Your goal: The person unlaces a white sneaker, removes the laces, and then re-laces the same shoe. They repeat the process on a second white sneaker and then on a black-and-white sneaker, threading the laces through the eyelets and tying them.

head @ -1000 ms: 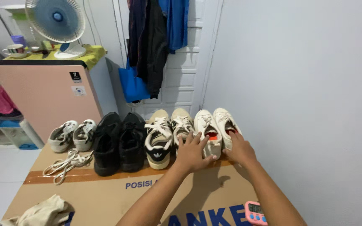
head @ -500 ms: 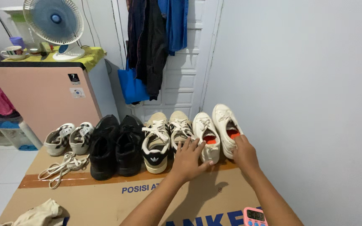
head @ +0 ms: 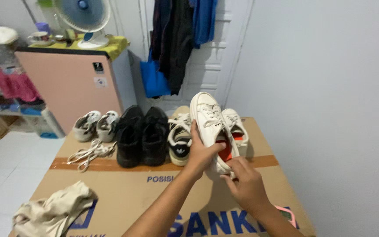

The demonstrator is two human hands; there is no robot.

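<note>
My left hand (head: 201, 152) grips a white lace-up sneaker (head: 209, 120) with an orange insole and holds it raised, toe pointing away, above the row of shoes. Just below its heel is my right hand (head: 244, 184), fingers curled at the heel end and touching it. The matching white sneaker (head: 237, 127) stays flat on the cardboard box (head: 128, 193) to the right. A beige and black sneaker (head: 180, 138) stands left of the raised one, partly hidden by my hand.
On the box also stand a black pair of shoes (head: 142, 135), a small white pair (head: 95, 125), loose white laces (head: 88, 154) and a beige cloth (head: 51, 210). A pink timer (head: 286, 214) lies near the right edge. A pink cabinet (head: 69, 85) with a fan stands behind.
My left hand has lifted the left white sneaker off the box. My right hand left the right sneaker and moved under the raised one's heel. The view shifted right.
</note>
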